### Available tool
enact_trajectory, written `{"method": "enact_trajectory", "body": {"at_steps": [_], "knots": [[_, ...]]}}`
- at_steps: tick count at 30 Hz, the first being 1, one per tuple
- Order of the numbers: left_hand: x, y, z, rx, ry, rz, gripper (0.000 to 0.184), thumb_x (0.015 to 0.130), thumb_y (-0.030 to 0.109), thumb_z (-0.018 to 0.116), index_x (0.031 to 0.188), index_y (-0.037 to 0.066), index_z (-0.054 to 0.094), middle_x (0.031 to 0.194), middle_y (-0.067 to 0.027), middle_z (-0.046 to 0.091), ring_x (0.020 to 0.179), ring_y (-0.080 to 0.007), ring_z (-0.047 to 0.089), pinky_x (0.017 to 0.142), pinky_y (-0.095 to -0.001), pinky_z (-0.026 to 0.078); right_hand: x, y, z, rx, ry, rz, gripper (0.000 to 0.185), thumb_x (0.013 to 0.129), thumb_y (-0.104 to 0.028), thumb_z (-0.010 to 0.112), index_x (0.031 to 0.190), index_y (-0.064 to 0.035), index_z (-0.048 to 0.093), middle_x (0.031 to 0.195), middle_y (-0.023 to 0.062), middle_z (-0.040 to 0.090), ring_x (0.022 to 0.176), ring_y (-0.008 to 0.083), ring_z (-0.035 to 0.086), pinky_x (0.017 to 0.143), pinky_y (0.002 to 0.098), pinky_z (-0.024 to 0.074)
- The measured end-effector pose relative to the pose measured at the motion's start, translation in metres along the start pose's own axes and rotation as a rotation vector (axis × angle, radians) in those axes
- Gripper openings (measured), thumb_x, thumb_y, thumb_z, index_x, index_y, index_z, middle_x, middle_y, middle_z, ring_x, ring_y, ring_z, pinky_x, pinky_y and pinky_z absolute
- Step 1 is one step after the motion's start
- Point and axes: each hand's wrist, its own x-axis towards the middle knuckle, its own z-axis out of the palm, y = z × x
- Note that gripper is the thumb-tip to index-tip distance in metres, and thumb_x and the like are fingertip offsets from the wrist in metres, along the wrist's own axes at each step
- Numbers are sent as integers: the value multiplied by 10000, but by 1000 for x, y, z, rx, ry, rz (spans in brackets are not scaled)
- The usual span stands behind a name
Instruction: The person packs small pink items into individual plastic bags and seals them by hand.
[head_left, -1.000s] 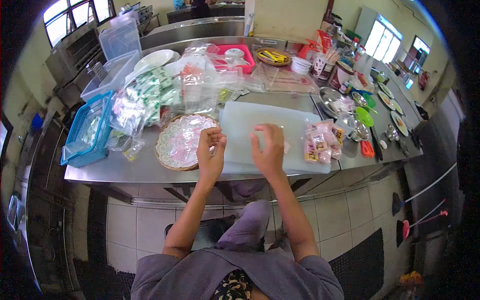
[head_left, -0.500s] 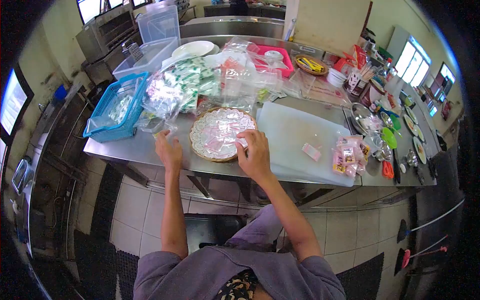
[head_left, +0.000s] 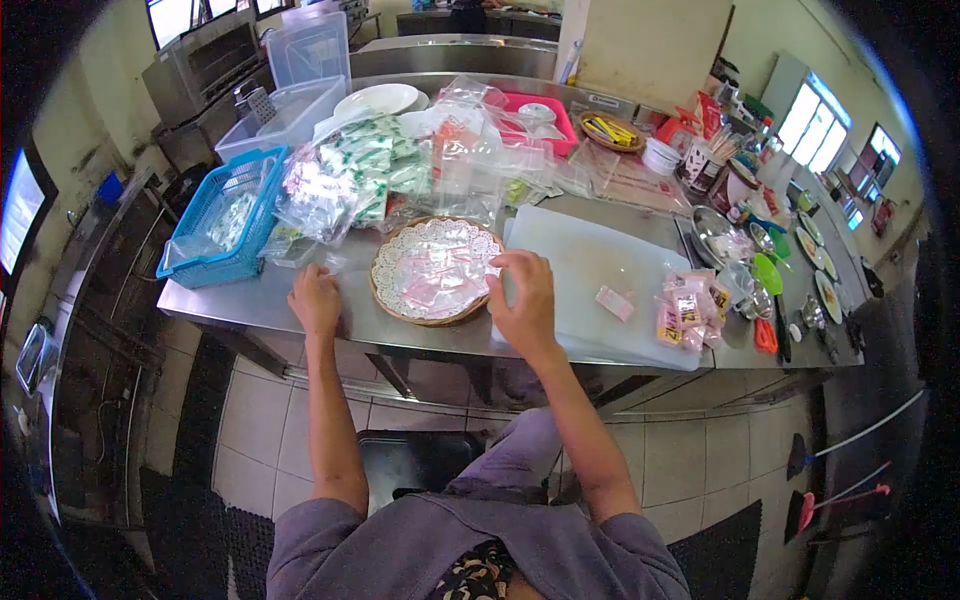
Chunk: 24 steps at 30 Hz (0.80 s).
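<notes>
counter (head_left: 352,312) separates left hand (head_left: 316,300), fingers unclear, from basket rim (head_left: 438,321); right hand (head_left: 527,300), fingers parted.

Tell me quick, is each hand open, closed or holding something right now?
Left hand: by the steel counter edge; grip cannot be told.
Right hand: partly open beside the doily-lined wicker basket; contact unclear.

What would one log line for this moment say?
left hand: by front edge of counter | right hand: at right rim of doily-lined basket | inside: pink packets | white board: loose packet, packet pile
</notes>
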Motion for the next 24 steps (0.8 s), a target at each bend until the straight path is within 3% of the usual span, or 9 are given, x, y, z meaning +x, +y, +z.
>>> {"method": "enact_trajectory", "body": {"at_steps": [4, 7, 10, 16, 19, 24], "knots": [[-9, 18, -6, -276, 168, 18, 128, 757, 91, 575, 879, 49, 583, 870, -121, 609, 885, -309, 557, 805, -419, 381, 2, 18, -34, -84, 118, 65, 163, 738, -91, 601, 885, -59, 538, 931, 119, 546, 905, 307, 498, 809, 404, 374], [-21, 68, -17, -476, 272, 224, 125, 748, 56, 583, 872, 48, 595, 845, -123, 609, 834, -319, 564, 768, -388, 397, -4, 43, -69, -169, 157, 161, 159, 744, -88, 598, 889, -49, 545, 902, 120, 564, 890, 320, 509, 802, 413, 386], [-43, 127, -16, -525, 125, 394, 152, 738, 30, 594, 888, 53, 593, 859, -115, 605, 876, -294, 553, 806, -385, 379, -14, 65, -105, -290, 47, 432, 176, 750, -115, 609, 898, -41, 549, 916, 133, 570, 905, 326, 515, 793, 416, 397], [-100, 217, 11, -536, -208, 788, 198, 735, 58, 607, 922, 92, 552, 921, -47, 560, 950, -237, 509, 950, -488, 271, -40, 86, -124, -531, -164, 507, 319, 722, -244, 672, 919, -24, 553, 912, 168, 566, 899, 329, 521, 780, 425, 411], [-114, 232, 34, -510, -327, 800, 172, 759, 82, 599, 924, 105, 558, 946, -48, 561, 1008, -228, 498, 968, -499, 250, -38, 73, -123, -608, -260, 578, 379, 704, -290, 689, 935, -22, 556, 886, 159, 557, 888, 331, 514, 789, 423, 407], [-117, 236, 42, -419, -329, 841, 225, 738, 193, 651, 918, 109, 544, 950, -39, 544, 1010, -235, 483, 948, -504, 251, -43, 90, -117, -552, -195, 659, 375, 725, -309, 667, 946, -26, 560, 923, 155, 537, 923, 322, 494, 808, 420, 396]]}}
